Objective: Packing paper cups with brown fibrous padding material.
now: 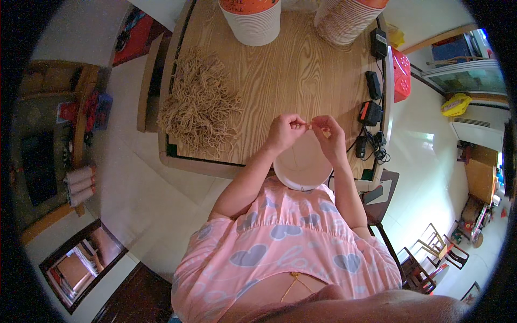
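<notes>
We see the left hand (284,132) and the right hand (330,139) brought nearly together, each with thumb and fingertips pinched, seemingly on one small tan bit (309,125) between them, too small for us to identify. Just below both hands we find a white tub (303,187), its rim toward the body, in front of a pink garment (285,231) with grey hearts. To the left of the left hand, well apart from it, we have a loose heap of tan cords (196,102) on the wood-grain table (264,81). Farther beyond the left hand stands a stack of white tubs (253,24), orange at the top; beyond the right hand stands a second stack (344,21). To the right of the right hand we see black adapters (372,85) and tangled cables (381,146) near the table edge.
</notes>
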`<control>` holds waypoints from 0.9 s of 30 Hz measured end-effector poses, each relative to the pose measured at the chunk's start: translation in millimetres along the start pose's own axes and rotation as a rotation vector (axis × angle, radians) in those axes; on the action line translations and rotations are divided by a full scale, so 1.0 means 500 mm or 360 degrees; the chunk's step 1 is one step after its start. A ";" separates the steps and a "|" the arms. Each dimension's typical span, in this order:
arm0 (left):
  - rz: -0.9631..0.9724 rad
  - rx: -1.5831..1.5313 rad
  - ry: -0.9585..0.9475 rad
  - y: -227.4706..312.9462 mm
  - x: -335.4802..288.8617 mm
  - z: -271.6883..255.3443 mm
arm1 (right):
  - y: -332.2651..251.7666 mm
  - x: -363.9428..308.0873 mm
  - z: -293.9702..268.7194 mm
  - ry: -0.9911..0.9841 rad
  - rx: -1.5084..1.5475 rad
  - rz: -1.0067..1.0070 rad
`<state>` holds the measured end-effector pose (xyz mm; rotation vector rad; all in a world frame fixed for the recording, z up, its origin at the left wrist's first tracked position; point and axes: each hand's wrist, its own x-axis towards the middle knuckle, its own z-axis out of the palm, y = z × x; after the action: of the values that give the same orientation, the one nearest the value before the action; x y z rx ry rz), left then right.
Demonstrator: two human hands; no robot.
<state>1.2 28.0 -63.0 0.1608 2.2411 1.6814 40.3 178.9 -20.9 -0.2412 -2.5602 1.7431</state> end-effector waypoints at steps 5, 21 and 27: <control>0.0010 -0.0023 0.0004 -0.003 -0.005 -0.007 | -0.002 0.000 0.002 -0.0112 -0.0028 0.0088; -0.0206 -0.0315 -0.0130 -0.003 0.004 -0.010 | -0.021 0.007 0.005 -0.0127 -0.0210 -0.0145; -0.0164 -0.0292 -0.0207 -0.021 0.009 0.000 | -0.010 0.005 0.007 -0.0065 -0.0136 -0.0140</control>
<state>-1.8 26.0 -73.6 0.1052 1.9565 1.7571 36.7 174.1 -18.0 -0.0947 -2.6338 1.6278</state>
